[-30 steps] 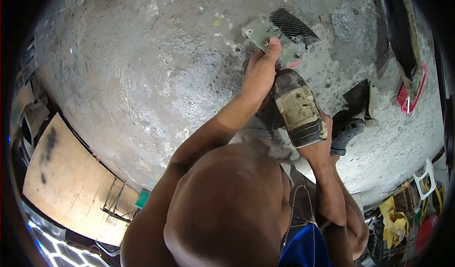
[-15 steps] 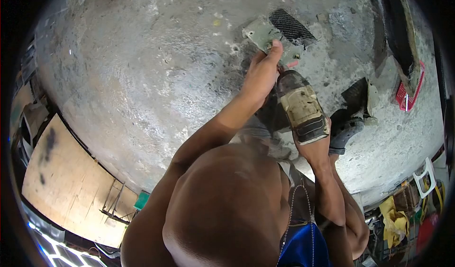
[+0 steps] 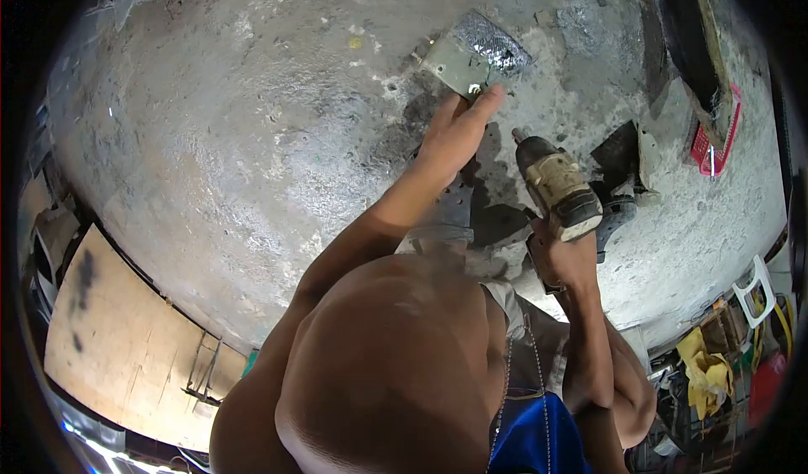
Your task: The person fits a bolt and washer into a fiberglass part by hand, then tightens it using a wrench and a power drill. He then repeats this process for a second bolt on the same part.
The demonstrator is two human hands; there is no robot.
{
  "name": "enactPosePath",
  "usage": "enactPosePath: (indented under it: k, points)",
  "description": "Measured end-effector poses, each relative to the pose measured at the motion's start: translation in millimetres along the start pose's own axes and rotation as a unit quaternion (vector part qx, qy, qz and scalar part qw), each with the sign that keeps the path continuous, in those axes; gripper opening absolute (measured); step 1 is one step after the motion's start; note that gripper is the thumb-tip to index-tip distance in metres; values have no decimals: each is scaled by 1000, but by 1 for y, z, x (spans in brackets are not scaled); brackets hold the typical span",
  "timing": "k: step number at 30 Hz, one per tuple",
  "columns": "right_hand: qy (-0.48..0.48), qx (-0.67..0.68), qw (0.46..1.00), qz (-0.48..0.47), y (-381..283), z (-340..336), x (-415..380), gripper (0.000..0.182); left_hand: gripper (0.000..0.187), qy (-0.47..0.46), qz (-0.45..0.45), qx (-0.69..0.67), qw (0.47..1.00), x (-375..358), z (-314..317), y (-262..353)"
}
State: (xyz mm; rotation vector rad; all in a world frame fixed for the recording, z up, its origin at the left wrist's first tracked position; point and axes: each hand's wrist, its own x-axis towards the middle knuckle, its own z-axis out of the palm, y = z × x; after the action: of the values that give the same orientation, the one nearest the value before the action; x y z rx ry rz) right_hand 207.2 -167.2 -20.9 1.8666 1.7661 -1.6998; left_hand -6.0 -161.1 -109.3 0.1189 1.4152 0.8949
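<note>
My left hand grips the near edge of a flat grey-green plate, its thumb lying along the top. A dark textured strip is joined to the plate's far right side and shines in the light. In my right hand is a worn tan and black cordless drill, held by its handle. The drill's tip points up and left toward the plate, apart from it. My fingers under the plate are hidden.
On the rough concrete floor, a dark bent piece lies right of the drill, near a dark shoe. Farther right is a red plastic basket beside a long dark beam. A plywood sheet stands lower left.
The drill has moved right and back, away from the plate. The plate has tilted, and its dark strip now catches the light. My left hand still holds it.
</note>
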Motion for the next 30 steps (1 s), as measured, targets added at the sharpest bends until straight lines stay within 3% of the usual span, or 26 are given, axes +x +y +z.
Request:
enactPosePath:
  k: [3, 7, 8, 11, 13, 15, 16, 19, 20, 21, 23, 24, 25, 27, 28, 29, 30]
  points:
    - [30, 104, 992, 59, 10, 8, 1, 31, 49, 55, 26, -72, 996, 1, -2, -3]
    - [-35, 72, 978, 192, 1, -2, 2, 31, 38, 24, 38, -114, 992, 11, -13, -8]
    - [-16, 152, 971, 182, 2, -1, 0, 29, 38, 25, 38, -114, 992, 11, -13, -7]
    - [15, 158, 982, 106, 6, 3, -14, 29, 34, 20, 46, -126, 991, 9, -14, 3]
    - [22, 148, 982, 112, -5, 0, -19, 30, 30, 17, 14, -187, 982, 3, -14, 15]
    - [-7, 74, 996, 56, -10, -5, -19, 31, 31, -8, 9, -212, 977, 1, -16, 17]
    - [6, 119, 988, 97, -14, 0, -19, 32, 33, -36, 4, -238, 971, 0, -16, 18]
    - [22, 168, 981, 95, -18, 10, -7, 34, 33, -49, -30, -268, 962, -7, -6, 20]
    - [63, 29, 994, -83, -1, 13, -8, 30, 33, -52, -24, -268, 962, -5, -5, 24]
    - [61, 34, 998, 9, -7, 9, -17, 24, 33, -64, -23, -297, 953, -4, -8, 27]
    - [10, 58, 998, 19, -6, -4, -30, 19, 33, -64, -35, -327, 942, -7, -14, 24]
    - [41, 68, 996, -40, -5, -1, -32, 15, 34, -79, -35, -304, 949, -7, -15, 22]
    - [41, 68, 996, -38, 4, -1, -37, 15, 37, -100, -29, -280, 954, -5, -15, 23]
    - [-14, -3, 999, 37, -6, -5, -36, 16, 37, -105, -37, -288, 951, -8, -10, 30]
    - [7, 41, 999, -10, -18, -1, -35, 18, 38, -105, -51, -297, 948, -13, -6, 31]
    - [26, 30, 999, 10, -22, 4, -30, 20, 38, -109, -51, -299, 947, -15, -3, 31]
    - [42, -39, 997, -50, -15, 6, -30, 21, 39, -107, -57, -291, 949, -14, 0, 32]
